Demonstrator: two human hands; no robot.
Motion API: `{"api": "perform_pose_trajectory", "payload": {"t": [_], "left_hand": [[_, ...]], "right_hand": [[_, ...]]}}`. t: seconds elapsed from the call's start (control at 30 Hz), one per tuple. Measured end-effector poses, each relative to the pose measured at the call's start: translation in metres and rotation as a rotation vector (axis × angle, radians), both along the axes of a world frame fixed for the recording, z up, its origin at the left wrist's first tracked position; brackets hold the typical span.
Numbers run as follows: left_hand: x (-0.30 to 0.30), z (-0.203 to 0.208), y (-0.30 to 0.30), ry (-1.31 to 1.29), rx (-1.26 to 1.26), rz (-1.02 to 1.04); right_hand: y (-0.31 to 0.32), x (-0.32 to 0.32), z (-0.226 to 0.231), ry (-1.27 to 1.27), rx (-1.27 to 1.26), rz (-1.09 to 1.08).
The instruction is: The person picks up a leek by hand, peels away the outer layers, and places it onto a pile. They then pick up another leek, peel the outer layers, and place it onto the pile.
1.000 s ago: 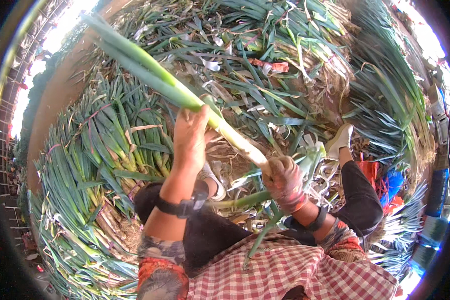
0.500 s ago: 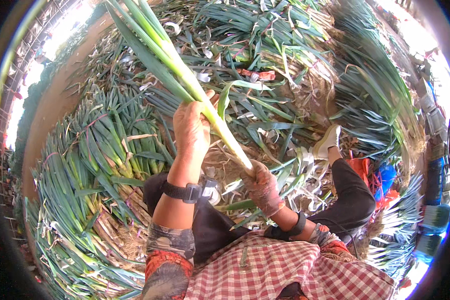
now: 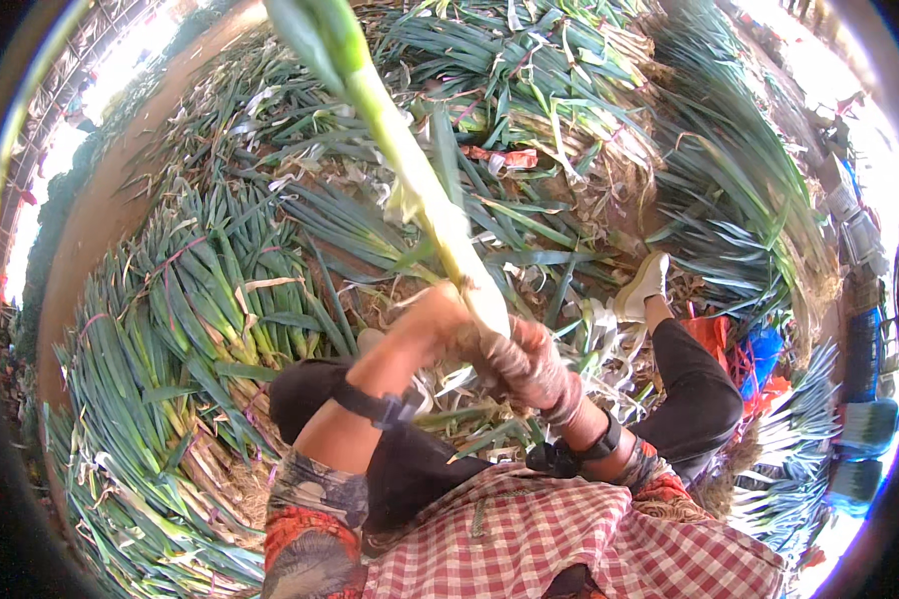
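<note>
A long leek [image 3: 420, 190] with a pale stalk and green top stands almost upright in front of me, its leaves reaching the upper edge. My right hand [image 3: 531, 364], in a dirty glove, grips the white base of the stalk. My left hand [image 3: 438, 317], bare with a dark wrist strap, presses against the stalk's base right beside the right hand. Both hands meet above my lap, over my black trousers [image 3: 689, 389] and checked apron [image 3: 569, 539].
Rows of laid-out leeks [image 3: 170, 329] cover the ground at my left, with more heaps [image 3: 739, 190] ahead and to the right. Peeled leaf scraps [image 3: 589, 329] lie around my legs. My white shoe [image 3: 644, 285] points forward. Orange and blue bags [image 3: 744, 354] sit at right.
The leek has swung from slanting up-left to nearly upright. My left hand slid down the stalk to its base, joining the right hand, and both moved closer to my body.
</note>
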State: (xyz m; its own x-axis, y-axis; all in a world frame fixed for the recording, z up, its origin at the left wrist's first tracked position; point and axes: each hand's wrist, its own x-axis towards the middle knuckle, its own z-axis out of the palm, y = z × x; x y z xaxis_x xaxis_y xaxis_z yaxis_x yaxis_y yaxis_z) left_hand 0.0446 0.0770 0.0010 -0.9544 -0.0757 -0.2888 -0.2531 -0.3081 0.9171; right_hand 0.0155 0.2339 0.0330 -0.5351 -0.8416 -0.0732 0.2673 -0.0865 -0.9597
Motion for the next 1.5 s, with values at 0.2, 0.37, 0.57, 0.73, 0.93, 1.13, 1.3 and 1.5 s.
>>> {"api": "perform_pose_trajectory", "payload": {"t": [0.2, 0.37, 0.57, 0.73, 0.93, 1.13, 1.3, 1.5], "left_hand": [[-0.016, 0.037, -0.025, 0.249, -0.078, 0.411], [-0.019, 0.061, -0.019, 0.407, 0.011, 0.519], [-0.023, 0.049, -0.017, 0.417, -0.203, 0.671], [-0.016, 0.053, -0.009, 0.446, 0.277, 0.635], [-0.008, 0.039, -0.022, 0.369, 0.495, 0.412], [0.001, 0.032, 0.012, 0.154, -0.184, -0.065], [0.011, -0.028, -0.007, -0.058, -1.211, -0.61], [-0.019, 0.073, -0.033, 0.393, 0.487, 0.325]], "right_hand": [[0.007, -0.013, 0.003, -0.121, 0.111, 0.027], [0.008, 0.012, -0.005, -0.125, 0.156, 0.035], [0.01, 0.014, -0.007, -0.269, -0.023, 0.1], [0.012, 0.013, -0.003, -0.286, -0.049, 0.165], [0.002, 0.017, 0.001, -0.174, 0.021, 0.042], [0.011, -0.014, 0.0, 0.107, 0.068, -0.045], [0.015, -0.005, 0.014, 0.191, 0.2, -0.066], [0.019, -0.001, -0.008, 0.393, 0.163, 0.068]]}}
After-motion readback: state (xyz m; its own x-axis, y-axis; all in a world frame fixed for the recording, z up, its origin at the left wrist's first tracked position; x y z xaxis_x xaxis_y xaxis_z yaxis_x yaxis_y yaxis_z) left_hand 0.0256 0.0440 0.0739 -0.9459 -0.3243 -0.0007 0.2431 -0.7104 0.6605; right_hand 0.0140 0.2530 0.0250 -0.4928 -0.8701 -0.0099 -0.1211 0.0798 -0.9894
